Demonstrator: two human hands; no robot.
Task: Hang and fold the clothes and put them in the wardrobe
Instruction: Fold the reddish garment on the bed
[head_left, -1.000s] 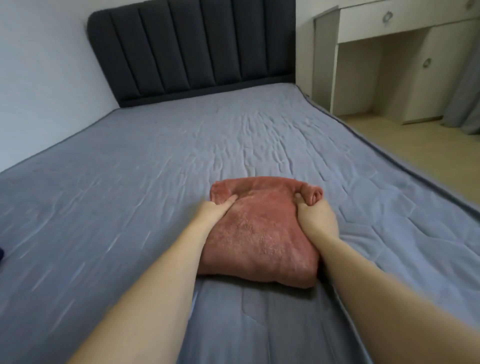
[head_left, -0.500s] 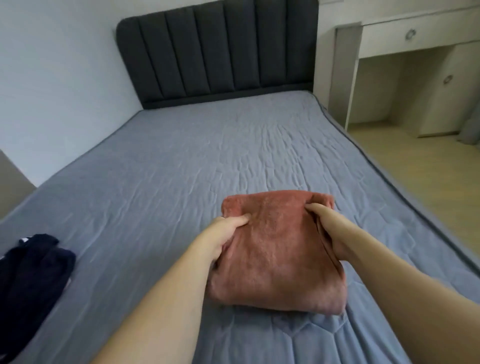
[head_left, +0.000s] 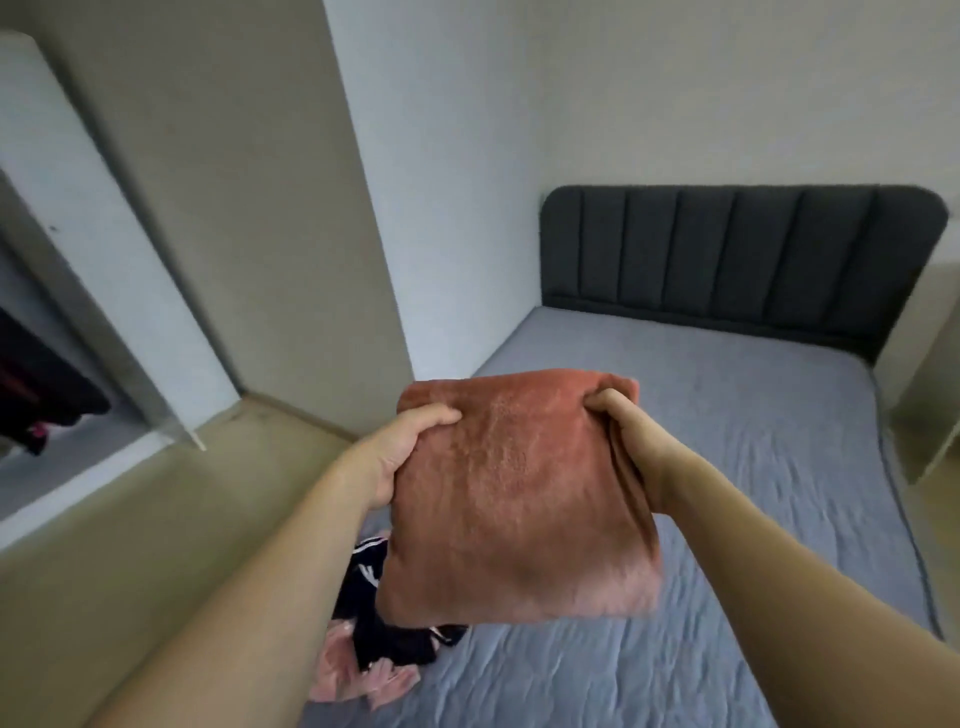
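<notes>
A folded rust-red fleece garment (head_left: 519, 499) hangs in the air above the bed's left edge. My left hand (head_left: 402, 452) grips its left side, thumb on top. My right hand (head_left: 621, 431) grips its upper right corner, fingers curled into the cloth. Below it, on the grey bed (head_left: 753, 467), lie a black garment with white stripes (head_left: 384, 618) and a pink one (head_left: 353, 675), partly hidden by my left arm and the red garment. At the far left the open wardrobe (head_left: 67, 291) shows dark clothes hanging (head_left: 36, 400) inside.
A dark padded headboard (head_left: 727, 260) stands at the bed's far end. A beige wardrobe panel (head_left: 234, 208) rises left of the bed. Yellowish floor (head_left: 130, 545) lies between bed and wardrobe. Pale furniture (head_left: 935, 389) shows at the right edge.
Both hands have lifted the folded red garment off the bed. The view has swung left, bringing the wardrobe and the black and pink clothes into sight.
</notes>
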